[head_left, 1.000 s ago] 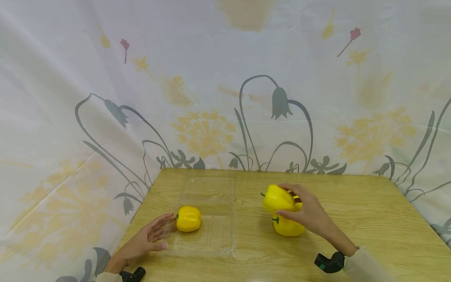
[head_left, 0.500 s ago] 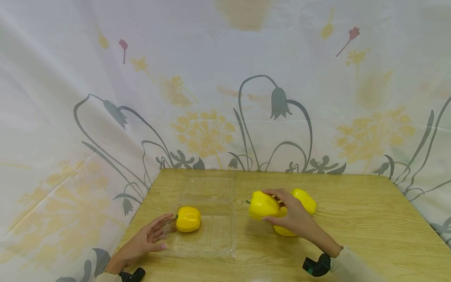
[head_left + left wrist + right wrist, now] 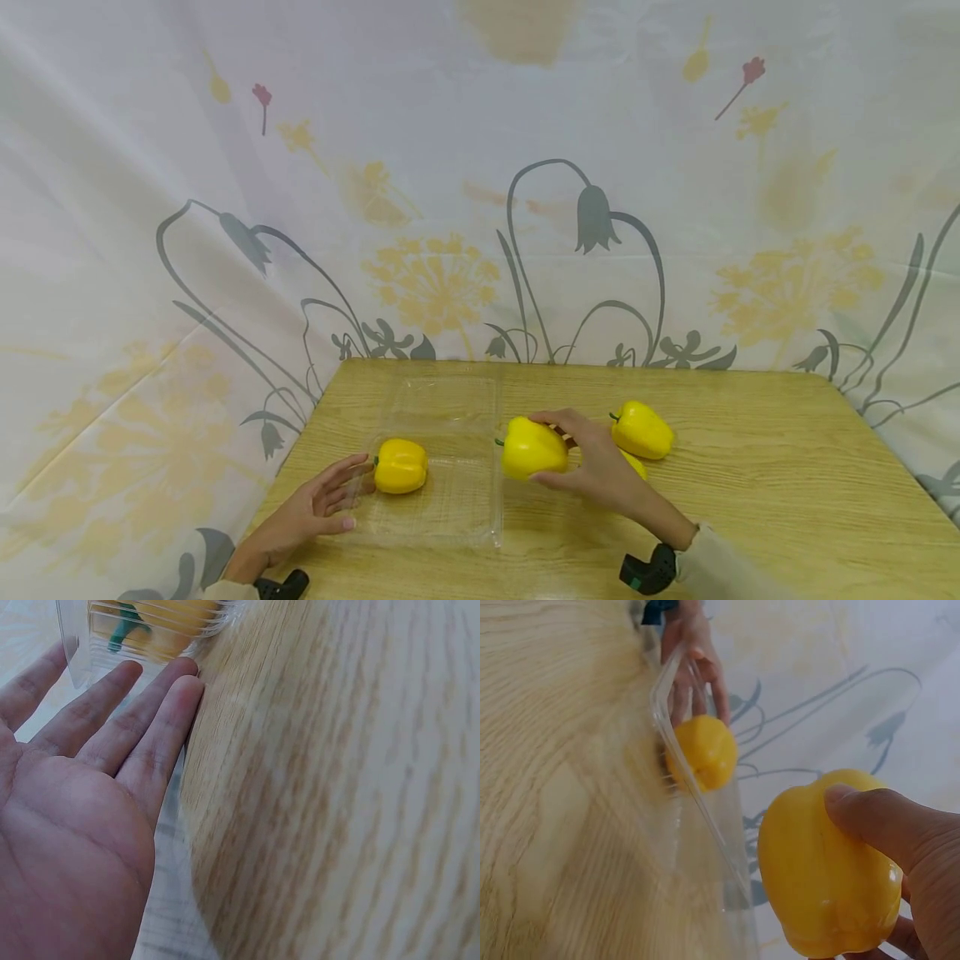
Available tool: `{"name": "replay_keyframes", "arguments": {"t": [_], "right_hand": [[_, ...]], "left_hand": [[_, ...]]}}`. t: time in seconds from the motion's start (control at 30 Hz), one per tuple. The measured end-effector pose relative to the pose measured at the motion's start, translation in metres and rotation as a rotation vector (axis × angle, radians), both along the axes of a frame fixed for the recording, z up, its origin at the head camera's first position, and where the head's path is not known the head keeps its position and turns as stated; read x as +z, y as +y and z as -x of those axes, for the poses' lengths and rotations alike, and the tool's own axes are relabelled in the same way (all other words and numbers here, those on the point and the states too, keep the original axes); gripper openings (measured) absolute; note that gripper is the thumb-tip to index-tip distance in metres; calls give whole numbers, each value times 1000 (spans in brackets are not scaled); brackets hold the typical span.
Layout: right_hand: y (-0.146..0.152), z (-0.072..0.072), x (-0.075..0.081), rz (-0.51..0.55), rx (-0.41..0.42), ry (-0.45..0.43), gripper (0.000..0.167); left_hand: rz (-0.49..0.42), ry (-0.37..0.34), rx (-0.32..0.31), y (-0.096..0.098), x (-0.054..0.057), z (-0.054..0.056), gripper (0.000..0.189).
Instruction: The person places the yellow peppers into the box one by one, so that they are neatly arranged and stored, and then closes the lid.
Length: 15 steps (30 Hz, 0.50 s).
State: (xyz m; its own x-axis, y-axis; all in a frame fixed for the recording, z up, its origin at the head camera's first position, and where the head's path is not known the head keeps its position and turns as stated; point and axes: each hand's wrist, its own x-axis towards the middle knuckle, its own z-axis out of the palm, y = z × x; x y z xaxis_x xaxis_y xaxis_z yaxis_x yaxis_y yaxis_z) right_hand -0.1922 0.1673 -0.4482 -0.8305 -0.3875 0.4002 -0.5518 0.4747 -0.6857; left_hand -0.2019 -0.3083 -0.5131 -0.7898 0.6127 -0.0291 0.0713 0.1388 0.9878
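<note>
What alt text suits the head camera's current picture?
A person's right hand holds a yellow pepper near the right edge of a clear container; the left hand is at its left side, and a second pepper lies inside. Two more peppers, one mostly hidden, lie on the wooden table before a flowered backdrop.

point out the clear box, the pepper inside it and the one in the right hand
Clear box point(image 3: 462, 507), head view: a bare part of its floor.
Inside pepper point(image 3: 401, 467), head view: middle of its side.
Held pepper point(image 3: 826, 874), right wrist view: its bare side.
</note>
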Motion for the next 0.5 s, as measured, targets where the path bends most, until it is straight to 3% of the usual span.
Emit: {"name": "replay_keyframes", "arguments": {"t": [0.5], "right_hand": [[-34,-5,0,8,88,-65,71]], "left_hand": [[-29,-12,-23,1,2,-1,77]]}}
